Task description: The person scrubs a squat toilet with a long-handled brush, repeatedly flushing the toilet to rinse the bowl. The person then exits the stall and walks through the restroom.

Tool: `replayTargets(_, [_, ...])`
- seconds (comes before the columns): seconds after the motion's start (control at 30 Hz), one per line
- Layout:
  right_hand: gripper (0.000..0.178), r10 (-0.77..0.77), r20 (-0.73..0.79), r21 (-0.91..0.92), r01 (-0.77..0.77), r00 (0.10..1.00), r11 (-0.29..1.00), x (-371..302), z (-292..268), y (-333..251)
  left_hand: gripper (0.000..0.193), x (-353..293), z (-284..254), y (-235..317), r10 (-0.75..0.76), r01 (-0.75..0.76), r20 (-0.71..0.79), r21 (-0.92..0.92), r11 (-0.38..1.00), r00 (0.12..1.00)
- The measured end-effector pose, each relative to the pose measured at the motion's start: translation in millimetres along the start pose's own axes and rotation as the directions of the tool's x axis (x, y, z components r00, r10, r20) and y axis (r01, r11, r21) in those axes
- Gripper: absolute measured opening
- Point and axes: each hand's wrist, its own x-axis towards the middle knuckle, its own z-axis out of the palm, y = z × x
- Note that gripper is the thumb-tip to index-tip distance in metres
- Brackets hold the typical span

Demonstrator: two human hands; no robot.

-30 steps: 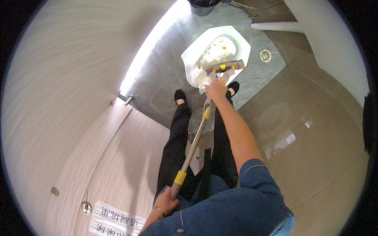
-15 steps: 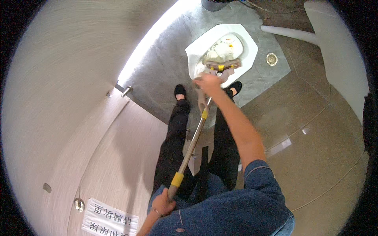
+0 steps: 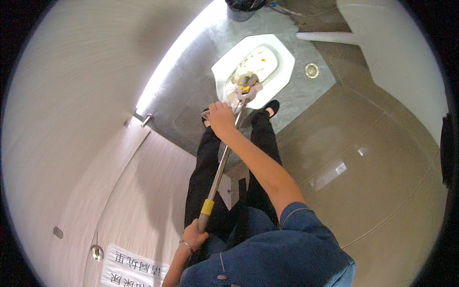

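A sponge mop with a metal pole [image 3: 218, 174] and yellow collars slants from my waist down to a white squat toilet [image 3: 283, 64]. My left hand [image 3: 194, 234] is wrapped round the grip at the pole's upper end. Lower down, my right hand [image 3: 222, 119] is closed on the mop's squeeze lever beside the pole; its fingers hide most of the lever. The mop head [image 3: 248, 87] is over the near part of the bowl, its sponge looking folded together. Whitish material and yellow-brown specks lie in the bowl.
A black bin [image 3: 241, 12] stands beyond the toilet. To the right are a round floor drain [image 3: 311, 71], a white pipe [image 3: 327, 37] and brown tiled wall. Pale partition panels with a door handle [image 3: 147, 119] and a paper sign [image 3: 131, 268] close in on the left.
My right hand has drawn back toward me and left with the lever. The mop head's wide sponge has become narrow and folded. My left hand stays on the grip. The view has shifted slightly.
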Motion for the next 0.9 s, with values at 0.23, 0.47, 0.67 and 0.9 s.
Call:
replayTargets(0.23, [0.028,0.307,0.168,0.08,-0.324,0.937,0.943,32,1,84,0.036,-51,-17,6,0.061,-0.041,-0.062,0.287,0.957,0.996])
replayTargets(0.47, [0.031,0.318,-0.242,0.26,-0.255,0.917,0.931,-13,-50,61,0.038,-22,-20,-11,0.232,-0.23,0.042,-0.039,0.972,0.972])
replayTargets(0.67, [0.009,0.16,-0.134,0.403,-0.093,0.978,0.91,-139,-181,41,0.028,53,-32,-37,0.436,-0.436,0.09,-0.027,0.9,0.895])
replayTargets(0.9, [0.019,0.157,-0.655,0.01,-0.2,0.739,0.98,-161,-467,90,0.016,86,-50,-42,0.518,-0.534,0.166,0.071,0.842,0.839])
